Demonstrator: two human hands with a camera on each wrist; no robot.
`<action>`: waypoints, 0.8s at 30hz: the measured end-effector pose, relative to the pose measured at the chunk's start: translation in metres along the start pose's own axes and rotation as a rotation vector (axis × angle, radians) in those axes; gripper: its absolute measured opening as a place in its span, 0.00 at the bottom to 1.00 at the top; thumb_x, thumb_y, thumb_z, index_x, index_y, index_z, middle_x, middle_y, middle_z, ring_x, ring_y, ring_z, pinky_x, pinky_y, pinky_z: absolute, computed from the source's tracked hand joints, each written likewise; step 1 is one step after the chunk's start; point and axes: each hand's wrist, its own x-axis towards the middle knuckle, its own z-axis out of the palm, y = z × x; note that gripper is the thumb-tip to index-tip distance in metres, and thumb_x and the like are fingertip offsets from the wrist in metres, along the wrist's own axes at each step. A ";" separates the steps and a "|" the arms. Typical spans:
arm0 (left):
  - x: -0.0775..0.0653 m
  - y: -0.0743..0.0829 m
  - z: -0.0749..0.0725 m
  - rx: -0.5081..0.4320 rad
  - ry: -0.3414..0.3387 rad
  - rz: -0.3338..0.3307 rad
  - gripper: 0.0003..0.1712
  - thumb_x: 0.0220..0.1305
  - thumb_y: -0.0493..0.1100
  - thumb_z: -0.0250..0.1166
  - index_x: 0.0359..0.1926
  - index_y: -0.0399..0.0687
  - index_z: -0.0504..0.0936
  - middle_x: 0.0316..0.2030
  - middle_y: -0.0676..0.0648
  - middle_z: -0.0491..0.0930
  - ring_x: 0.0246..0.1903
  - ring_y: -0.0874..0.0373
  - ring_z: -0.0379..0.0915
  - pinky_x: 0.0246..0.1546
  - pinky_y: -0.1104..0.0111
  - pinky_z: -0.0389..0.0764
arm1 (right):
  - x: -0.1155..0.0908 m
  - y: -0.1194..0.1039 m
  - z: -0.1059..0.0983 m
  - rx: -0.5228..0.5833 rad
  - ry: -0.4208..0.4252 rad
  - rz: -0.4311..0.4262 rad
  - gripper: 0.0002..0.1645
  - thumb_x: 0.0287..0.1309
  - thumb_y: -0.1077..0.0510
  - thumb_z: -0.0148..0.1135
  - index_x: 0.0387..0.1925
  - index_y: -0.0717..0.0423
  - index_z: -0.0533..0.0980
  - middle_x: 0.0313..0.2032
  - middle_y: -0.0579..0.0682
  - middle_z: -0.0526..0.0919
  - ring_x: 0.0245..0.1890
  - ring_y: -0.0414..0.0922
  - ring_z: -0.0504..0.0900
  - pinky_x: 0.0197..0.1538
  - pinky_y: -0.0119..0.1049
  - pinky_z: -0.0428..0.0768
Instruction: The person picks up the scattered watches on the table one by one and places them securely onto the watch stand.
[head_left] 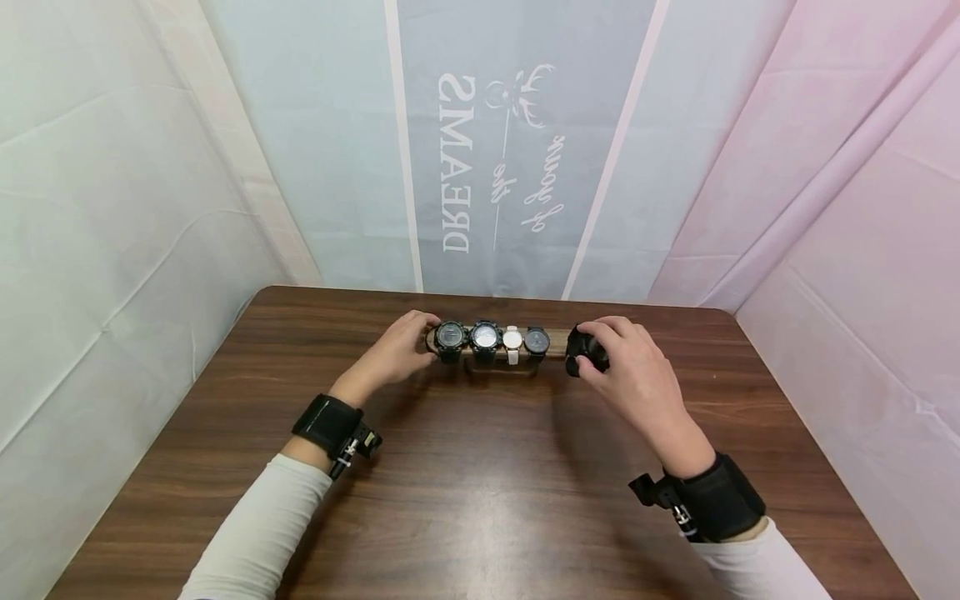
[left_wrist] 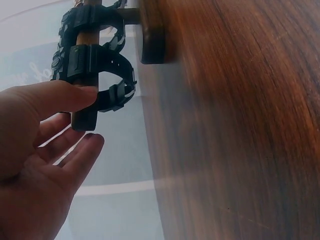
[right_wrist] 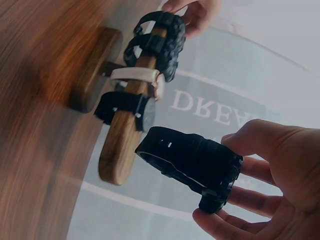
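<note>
A wooden watch stand [head_left: 557, 343] stands near the table's back edge, its bar carrying several watches. From the left they are a large black watch [head_left: 450, 335], another black one with a bright dial [head_left: 485, 335], a white-strapped watch [head_left: 512, 338] and a slim black watch [head_left: 536, 340]. My left hand [head_left: 403, 343] grips the bar's left end, thumb on the near side beside the outermost strap [left_wrist: 115, 70]. At the bar's right end, my right hand [head_left: 637, 375] holds a black watch [right_wrist: 192, 160] between thumb and fingers. In the right wrist view its closed strap loop is beside the bar's bare end [right_wrist: 117, 155].
The stand's wooden base [right_wrist: 95, 70] rests on the brown wood-grain table [head_left: 480, 467]. Behind the table hangs a pale curtain [head_left: 517, 167] with mirrored lettering. White cloth walls [head_left: 112, 208] rise at both sides.
</note>
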 end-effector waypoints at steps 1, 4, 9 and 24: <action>0.000 0.000 0.000 -0.005 -0.001 0.000 0.30 0.53 0.38 0.67 0.58 0.41 0.67 0.53 0.43 0.68 0.50 0.51 0.68 0.51 0.59 0.73 | 0.000 0.002 0.001 -0.002 -0.013 0.010 0.23 0.49 0.53 0.65 0.49 0.52 0.76 0.48 0.53 0.75 0.46 0.54 0.72 0.35 0.51 0.78; 0.001 0.001 0.000 -0.018 -0.008 -0.006 0.30 0.53 0.38 0.67 0.57 0.41 0.68 0.52 0.42 0.69 0.49 0.51 0.69 0.49 0.60 0.75 | 0.000 0.007 0.002 -0.008 -0.046 0.036 0.23 0.50 0.54 0.65 0.50 0.52 0.75 0.49 0.54 0.75 0.46 0.55 0.72 0.35 0.53 0.78; 0.003 0.003 0.000 -0.007 -0.014 -0.010 0.30 0.53 0.39 0.68 0.56 0.41 0.68 0.52 0.42 0.69 0.48 0.52 0.69 0.48 0.61 0.75 | -0.001 0.016 0.004 -0.016 -0.070 0.070 0.24 0.51 0.54 0.64 0.51 0.52 0.75 0.50 0.55 0.74 0.46 0.56 0.72 0.34 0.53 0.78; 0.003 0.001 -0.001 0.019 -0.016 -0.008 0.28 0.55 0.41 0.67 0.57 0.42 0.68 0.52 0.43 0.69 0.49 0.52 0.68 0.49 0.59 0.74 | 0.002 0.036 0.011 -0.040 -0.104 0.116 0.24 0.52 0.55 0.63 0.52 0.52 0.74 0.50 0.57 0.73 0.49 0.58 0.70 0.36 0.58 0.77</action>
